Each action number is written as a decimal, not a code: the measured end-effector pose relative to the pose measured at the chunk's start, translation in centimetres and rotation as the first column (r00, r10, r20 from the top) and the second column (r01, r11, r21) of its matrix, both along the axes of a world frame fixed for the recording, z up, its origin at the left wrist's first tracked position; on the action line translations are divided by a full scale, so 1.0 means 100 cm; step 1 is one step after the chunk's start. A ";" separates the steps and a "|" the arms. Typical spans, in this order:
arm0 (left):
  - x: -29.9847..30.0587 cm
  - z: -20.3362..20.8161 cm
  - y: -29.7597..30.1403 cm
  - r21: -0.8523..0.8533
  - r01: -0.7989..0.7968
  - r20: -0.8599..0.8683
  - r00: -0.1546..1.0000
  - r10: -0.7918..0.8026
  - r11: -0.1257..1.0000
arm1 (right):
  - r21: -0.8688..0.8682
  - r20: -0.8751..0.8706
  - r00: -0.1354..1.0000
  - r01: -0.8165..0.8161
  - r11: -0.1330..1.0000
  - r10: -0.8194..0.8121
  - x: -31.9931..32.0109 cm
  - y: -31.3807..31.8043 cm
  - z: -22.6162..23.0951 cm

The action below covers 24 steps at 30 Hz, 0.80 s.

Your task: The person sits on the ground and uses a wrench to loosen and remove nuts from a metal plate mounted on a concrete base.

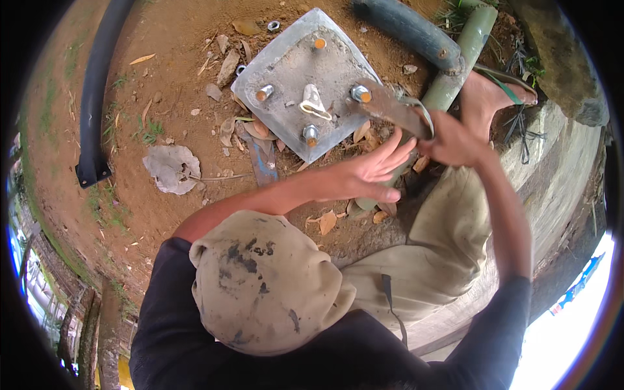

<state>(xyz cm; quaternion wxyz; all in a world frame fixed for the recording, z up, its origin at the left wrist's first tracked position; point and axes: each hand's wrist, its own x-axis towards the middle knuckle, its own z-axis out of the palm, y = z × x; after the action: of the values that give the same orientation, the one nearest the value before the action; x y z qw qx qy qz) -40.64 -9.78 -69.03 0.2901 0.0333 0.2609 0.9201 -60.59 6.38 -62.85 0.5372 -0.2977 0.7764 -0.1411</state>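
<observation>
A square grey concrete block (pixel 260 71) lies on the soil, with upright threaded bolts near its corners. My right hand (pixel 455 140) is closed round a rusty wrench (pixel 396 110). The wrench's far end meets the nut on the right-hand bolt (pixel 361 94). Beside it, my left hand (pixel 374 170) is open, palm turned inward and fingers stretched toward the wrench handle, holding nothing. Nuts also sit on the left bolt (pixel 264 93) and the near bolt (pixel 311 135); the far bolt (pixel 320 43) shows a rusty top. A folded whitish strip (pixel 314 103) rests mid-block.
A loose nut (pixel 273 26) lies beyond the block. Green-grey pipes (pixel 465 62) stretch past its right side, near my bare foot (pixel 487 97). A dark pole (pixel 97 84) with a flanged end lies at left. A large rock (pixel 565 58) is at far right.
</observation>
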 end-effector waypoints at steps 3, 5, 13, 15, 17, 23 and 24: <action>-0.019 0.009 0.004 -0.014 0.082 -0.013 0.997 -0.083 0.997 | 0.010 0.035 0.995 -0.095 0.995 0.095 -0.018 -0.007 -0.002; -0.006 0.004 0.000 -0.100 0.069 0.008 0.998 -0.068 0.993 | -0.098 -0.081 0.997 -0.019 0.995 0.011 -0.001 0.015 -0.011; 0.034 0.009 -0.033 -0.100 0.044 0.221 0.975 -0.021 0.994 | 0.084 0.142 0.718 0.677 0.732 -0.681 0.131 0.003 0.011; 0.030 0.017 -0.039 -0.114 0.030 0.206 0.979 -0.006 0.993 | 0.021 0.219 0.544 0.827 0.561 -0.810 0.168 -0.015 0.005; 0.037 0.015 -0.041 -0.161 0.011 0.212 0.977 0.024 0.987 | -0.047 0.273 0.452 0.888 0.457 -0.849 0.183 -0.030 -0.001; 0.039 0.023 -0.052 -0.165 -0.096 0.130 0.984 0.119 0.982 | -0.044 0.324 0.362 0.929 0.368 -0.874 0.189 -0.056 0.002; 0.038 0.026 -0.052 -0.152 -0.076 0.155 0.983 0.100 0.985 | -0.046 0.325 0.355 0.932 0.360 -0.877 0.189 -0.057 0.002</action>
<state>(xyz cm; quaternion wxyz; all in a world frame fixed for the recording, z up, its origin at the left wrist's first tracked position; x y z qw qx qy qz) -36.84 -15.01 -66.45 0.2709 -0.0744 0.3040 0.9103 -41.70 0.69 -62.60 0.4220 0.1450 0.7161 -0.5367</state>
